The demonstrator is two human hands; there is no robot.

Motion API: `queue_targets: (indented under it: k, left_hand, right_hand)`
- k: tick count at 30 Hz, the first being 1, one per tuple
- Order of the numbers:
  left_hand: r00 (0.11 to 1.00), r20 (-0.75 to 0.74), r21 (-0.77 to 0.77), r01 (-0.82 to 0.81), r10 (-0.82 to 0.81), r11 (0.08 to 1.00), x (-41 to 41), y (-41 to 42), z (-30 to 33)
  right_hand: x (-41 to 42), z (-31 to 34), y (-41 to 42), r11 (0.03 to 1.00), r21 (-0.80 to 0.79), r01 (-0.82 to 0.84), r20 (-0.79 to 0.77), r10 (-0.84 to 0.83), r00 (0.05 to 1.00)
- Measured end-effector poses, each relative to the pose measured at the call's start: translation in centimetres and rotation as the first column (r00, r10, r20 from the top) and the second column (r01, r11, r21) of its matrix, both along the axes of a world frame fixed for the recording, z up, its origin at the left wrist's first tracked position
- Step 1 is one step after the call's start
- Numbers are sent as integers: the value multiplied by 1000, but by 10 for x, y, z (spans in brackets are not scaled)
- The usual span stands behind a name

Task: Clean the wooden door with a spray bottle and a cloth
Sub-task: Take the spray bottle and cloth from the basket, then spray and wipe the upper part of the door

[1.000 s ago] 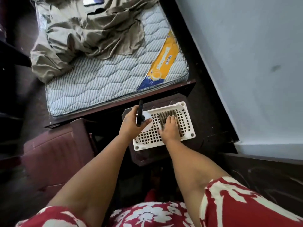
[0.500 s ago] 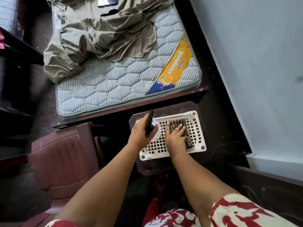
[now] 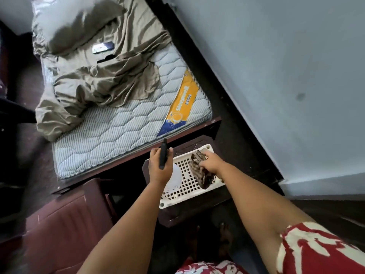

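Over the white perforated basket (image 3: 189, 186), my left hand (image 3: 158, 171) was wrapped round the spray bottle (image 3: 173, 177), whose black trigger head (image 3: 163, 155) stood up past the knuckles while its pale body showed below the palm. My right hand (image 3: 211, 165) was curled into the striped cloth (image 3: 199, 171), pinching a fold of it; most of the cloth lay draped across the basket's far end, one corner hanging over the rim. The basket rested on a dark brown stool, which served as the table (image 3: 189, 216), just beside the foot of the bed (image 3: 126, 131) with its quilted mattress and rumpled tan sheet (image 3: 106, 84). A maroon chair (image 3: 65, 224) stood to the left and a pale wall (image 3: 286, 76) to the right.

I judged the step to be gathering both tools. Done well, it called for bunching the whole cloth into the palm before lifting, so that no corner caught in the basket's holes, and for keeping the bottle upright. No wooden door was in view.
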State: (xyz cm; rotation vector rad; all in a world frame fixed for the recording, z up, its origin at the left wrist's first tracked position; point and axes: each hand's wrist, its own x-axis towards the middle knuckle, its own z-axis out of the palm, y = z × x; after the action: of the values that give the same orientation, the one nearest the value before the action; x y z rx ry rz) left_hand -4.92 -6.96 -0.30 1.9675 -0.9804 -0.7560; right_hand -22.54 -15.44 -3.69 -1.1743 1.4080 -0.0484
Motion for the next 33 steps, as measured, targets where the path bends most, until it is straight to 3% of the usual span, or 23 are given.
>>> queue_targets:
  k: [2, 5, 8, 15, 18, 24, 30, 33]
  left_hand:
    - [1000, -14, 3, -7, 7, 1000, -9, -10, 22]
    - [988, -155, -17, -25, 22, 1000, -31, -32, 64]
    - [968, -248, -73, 24, -42, 997, -68, -57, 109]
    - [857, -323, -267, 324, -401, 908, -180, -103, 245]
    - [786, -265, -353, 460, -559, 815, -234, -113, 321]
    - [574, -83, -572, 641, -814, 511, -332, -84, 479]
    - [414, -75, -806, 511, -907, 300, -400, -26, 637]
    - [353, -19, -877, 442, -935, 185, -422, 2, 700]
  right_hand:
    - [-21, 27, 4, 931, 278, 238, 191, -296, 936]
    - [-58, 69, 8, 778, 508, 370, 382, -588, 713]
    - [-94, 125, 5, 758, 496, 425, 493, -648, 580]
    - [-195, 272, 5, 650, 287, 704, 677, -657, 331]
    - [-238, 345, 14, 582, 105, 806, 745, -583, 324]
    - [-304, 514, 61, 272, -197, 942, 858, -417, 300]
    - [-348, 697, 144, -107, -427, 898, 890, -224, 396]
    - [-373, 776, 185, -228, -474, 851, 880, -146, 451]
